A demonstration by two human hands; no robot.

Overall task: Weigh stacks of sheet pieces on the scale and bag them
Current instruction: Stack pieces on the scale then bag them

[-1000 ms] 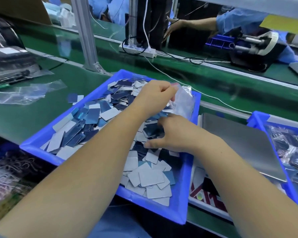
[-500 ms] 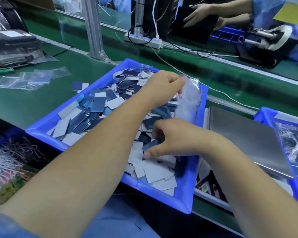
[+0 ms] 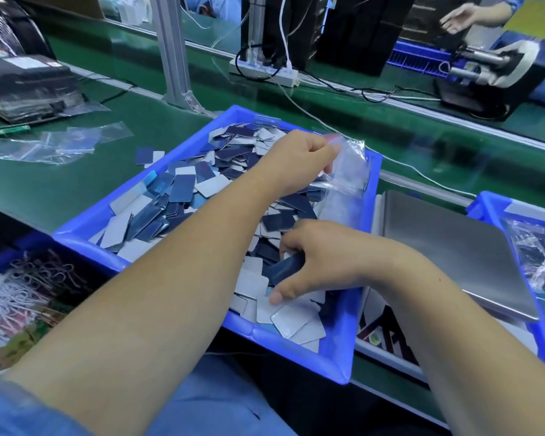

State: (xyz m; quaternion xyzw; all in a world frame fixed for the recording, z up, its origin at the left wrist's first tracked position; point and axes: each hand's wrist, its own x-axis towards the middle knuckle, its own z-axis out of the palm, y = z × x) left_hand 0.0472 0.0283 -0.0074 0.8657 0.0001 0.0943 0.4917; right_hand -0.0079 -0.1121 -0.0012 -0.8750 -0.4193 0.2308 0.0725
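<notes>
Sheet pieces (image 3: 183, 196), small rounded rectangles in dark blue and pale grey, fill the blue plastic tray (image 3: 364, 313) on my green table (image 3: 60, 180). Beside it lies the steel scale (image 3: 453, 247). My left hand (image 3: 299, 158) pinches a clear plastic bag (image 3: 346, 180); my right hand (image 3: 321, 262) clamps a blue stack (image 3: 287, 270).

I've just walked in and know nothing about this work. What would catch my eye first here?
The big blue tray in the middle, heaped with blue and silver sheet pieces. Over it, the left hand holds a clear plastic bag while the right hand grips a small stack of pieces. A bare steel scale waits just right.
</notes>
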